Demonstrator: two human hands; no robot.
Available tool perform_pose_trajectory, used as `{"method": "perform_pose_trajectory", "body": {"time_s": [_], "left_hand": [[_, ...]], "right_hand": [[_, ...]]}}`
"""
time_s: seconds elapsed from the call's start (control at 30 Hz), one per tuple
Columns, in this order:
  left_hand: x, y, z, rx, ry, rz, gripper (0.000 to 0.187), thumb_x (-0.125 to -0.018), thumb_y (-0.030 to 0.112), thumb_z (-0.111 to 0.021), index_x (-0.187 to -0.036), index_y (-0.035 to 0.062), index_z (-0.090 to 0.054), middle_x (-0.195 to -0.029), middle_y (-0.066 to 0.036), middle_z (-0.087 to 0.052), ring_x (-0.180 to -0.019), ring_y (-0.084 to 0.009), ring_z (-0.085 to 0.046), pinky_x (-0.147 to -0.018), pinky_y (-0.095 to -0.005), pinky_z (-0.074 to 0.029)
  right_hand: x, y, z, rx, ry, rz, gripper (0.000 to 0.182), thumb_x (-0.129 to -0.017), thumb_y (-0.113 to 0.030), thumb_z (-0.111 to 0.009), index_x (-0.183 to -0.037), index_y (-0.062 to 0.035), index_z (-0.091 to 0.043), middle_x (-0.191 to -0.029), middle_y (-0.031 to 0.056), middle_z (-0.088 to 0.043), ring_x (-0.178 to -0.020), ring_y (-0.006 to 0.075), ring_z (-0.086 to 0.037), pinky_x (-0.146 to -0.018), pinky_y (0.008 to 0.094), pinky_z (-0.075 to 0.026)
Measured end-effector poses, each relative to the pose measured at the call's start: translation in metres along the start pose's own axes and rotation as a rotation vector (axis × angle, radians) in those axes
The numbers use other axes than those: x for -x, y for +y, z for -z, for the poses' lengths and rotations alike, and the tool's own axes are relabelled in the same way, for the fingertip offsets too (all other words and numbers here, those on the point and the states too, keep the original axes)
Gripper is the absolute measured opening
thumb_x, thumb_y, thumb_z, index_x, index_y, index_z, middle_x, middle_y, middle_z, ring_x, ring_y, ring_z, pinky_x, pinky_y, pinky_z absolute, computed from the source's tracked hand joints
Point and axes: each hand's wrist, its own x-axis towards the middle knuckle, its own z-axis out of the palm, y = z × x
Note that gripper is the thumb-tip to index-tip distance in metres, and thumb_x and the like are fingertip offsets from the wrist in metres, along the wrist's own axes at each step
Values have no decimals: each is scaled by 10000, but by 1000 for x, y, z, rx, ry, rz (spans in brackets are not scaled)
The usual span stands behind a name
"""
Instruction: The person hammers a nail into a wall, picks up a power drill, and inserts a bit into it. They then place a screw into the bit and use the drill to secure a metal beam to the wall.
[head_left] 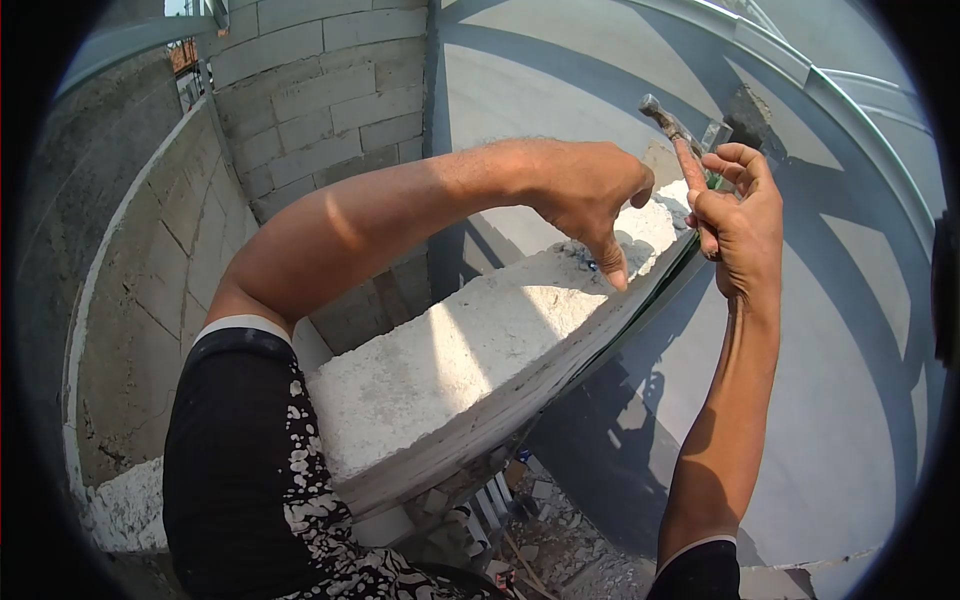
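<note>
My right hand is closed round the handle of a hammer, whose metal head points up and away to the left. Over the far end of a pale block wall, my left hand is spread with the thumb pointing down and apart from the index finger. Its other fingers are partly hidden behind the hand. Nothing shows in its grasp. Beneath this hand, loose grey crumbs lie on the rough wall top. A dark green strip runs along the wall's right side.
Grey rendered wall rises on the right, with a metal rail above. Bare blockwork stands behind, and another block wall is on the left. Far below are a ladder and rubble.
</note>
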Motion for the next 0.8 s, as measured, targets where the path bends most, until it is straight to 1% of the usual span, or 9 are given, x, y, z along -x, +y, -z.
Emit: {"method": "perform_pose_trajectory", "body": {"time_s": [0.2,0.37,0.4,0.5,0.6,0.63,0.7,0.73,0.8], "left_hand": [[4,-2,-1,-607,746,-330,666,-853,234,-881,-1417,68,-569,-1358,-176,-672,-1269,-357,-649,-1096,-458,-532],[10,3,-3,-463,517,-318,306,-1034,179,-667,-1320,90,-603,-1007,-124,-718,-993,-306,-709,-886,-506,-586],[15,2,2,-515,515,-284,265,-1056,216,-643,-1286,85,-623,-902,-109,-727,-924,-295,-723,-802,-478,-590],[16,9,17,-457,471,-68,243,-1069,241,-633,-1249,78,-645,-854,-125,-719,-865,-277,-726,-760,-446,-573],[20,-5,19,-443,503,-82,242,-1079,266,-632,-1221,72,-658,-738,-106,-699,-686,-240,-706,-669,-413,-543],[21,-8,22,-454,491,-60,246,-1078,270,-634,-1220,71,-658,-722,-101,-696,-649,-236,-699,-655,-411,-538],[22,-12,22,-461,495,-53,252,-1077,308,-642,-1166,72,-649,-659,-66,-675,-569,-225,-664,-636,-402,-518],[25,-14,25,-496,471,-75,250,-1081,338,-634,-1115,90,-643,-631,-47,-662,-571,-221,-659,-654,-414,-514],[28,-16,29,-494,455,-66,392,-1114,481,-532,-1146,107,-644,-628,-43,-661,-624,-241,-689,-680,-421,-532]], "right_hand": [[33,-34,11,-39,-183,-54,428,-764,69,-713,-1150,50,-531,-1153,188,-546,-682,149,-648,-361,242,-422],[29,-36,7,-432,-322,-100,419,-844,-59,-822,-1156,14,-552,-1026,148,-632,-763,162,-686,-493,271,-567],[15,-26,15,-504,-294,-132,369,-898,-103,-809,-1188,0,-605,-1020,121,-664,-871,141,-697,-656,270,-610],[-30,28,12,-148,-113,36,320,-959,-159,-780,-1215,4,-680,-1043,112,-695,-987,163,-694,-827,317,-595],[-51,97,-14,327,-370,104,364,-1033,-280,-661,-1237,11,-735,-1171,134,-731,-1105,274,-674,-999,431,-508],[-54,122,-18,542,-413,341,405,-1040,-315,-590,-1231,9,-741,-1178,181,-733,-1073,330,-670,-996,446,-505],[-41,115,-32,634,-602,-82,420,-991,-343,-575,-984,44,-738,-878,252,-694,-893,341,-666,-896,445,-512],[-41,122,-38,669,-601,-19,437,-974,-332,-570,-803,61,-657,-669,221,-582,-691,302,-588,-748,458,-490],[-43,122,-40,696,-596,-53,504,-978,-332,-572,-675,58,-472,-564,135,-386,-564,241,-361,-603,475,-387]]}}
